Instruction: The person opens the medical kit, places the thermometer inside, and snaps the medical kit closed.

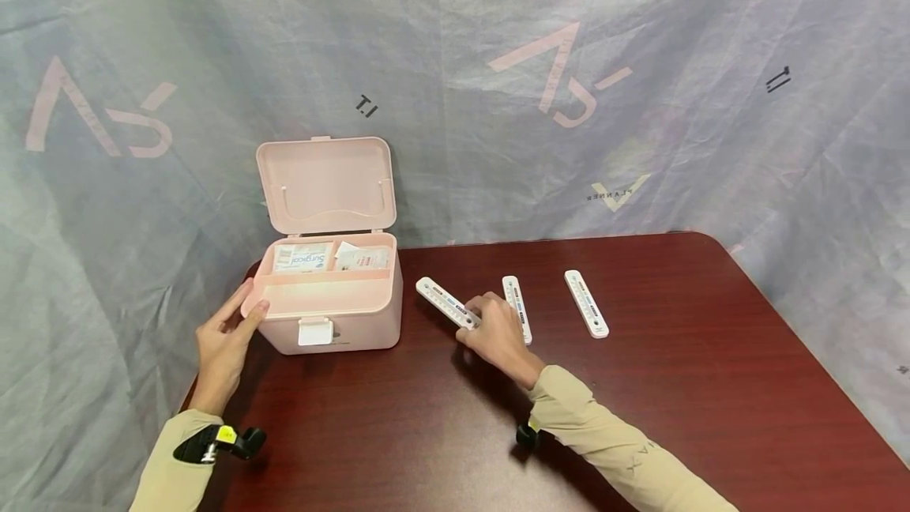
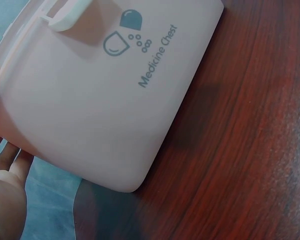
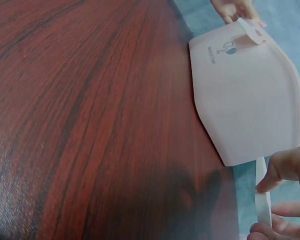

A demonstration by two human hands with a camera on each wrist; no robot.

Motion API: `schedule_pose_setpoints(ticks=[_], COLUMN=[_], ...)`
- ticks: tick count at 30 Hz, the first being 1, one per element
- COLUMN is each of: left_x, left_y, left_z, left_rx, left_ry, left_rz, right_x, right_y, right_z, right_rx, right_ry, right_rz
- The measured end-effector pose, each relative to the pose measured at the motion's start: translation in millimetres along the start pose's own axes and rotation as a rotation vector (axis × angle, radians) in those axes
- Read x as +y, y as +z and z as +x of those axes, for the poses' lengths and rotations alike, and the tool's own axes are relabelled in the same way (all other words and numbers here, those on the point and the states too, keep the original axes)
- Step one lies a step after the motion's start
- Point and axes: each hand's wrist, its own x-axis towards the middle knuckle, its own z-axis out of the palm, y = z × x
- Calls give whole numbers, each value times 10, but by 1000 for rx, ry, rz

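A pink medicine chest [image 1: 327, 299] stands at the left of the table with its lid [image 1: 327, 184] raised. My left hand [image 1: 223, 346] grips its left rim, thumb at the front corner and fingers along the side. In my right hand [image 1: 498, 334] I pinch one end of a white strip thermometer [image 1: 446, 300], which is lifted over the table and points toward the chest. A second thermometer [image 1: 517, 306] lies just behind that hand, partly covered by it. The third thermometer [image 1: 586, 304] lies farther right. In the right wrist view the held thermometer [image 3: 263, 205] shows edge-on.
The chest's upper tray [image 1: 320, 291] has packets in its two back compartments: a "Surgical" packet [image 1: 303, 257] and a smaller white one [image 1: 361, 257]. A white latch [image 1: 315, 331] hangs at the front. Grey printed cloth [image 1: 455, 85] hangs behind the dark red table [image 1: 398, 425].
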Motion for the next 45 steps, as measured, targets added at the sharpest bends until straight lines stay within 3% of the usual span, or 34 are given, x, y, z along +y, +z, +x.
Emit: schedule_pose_setpoints(ticks=[10,22,45], left_x=[207,-9,1], left_y=[71,25,29], left_z=[-97,-5,-35], left_rx=[-17,14,13], left_ry=[18,22,7], left_rz=[8,-7,9], right_x=[-32,-64,-171], right_y=[-78,-180,-339], right_z=[26,88,180], right_rx=[2,-26,-20], right_ry=[-6,-16,-75], right_rz=[5,-1,44])
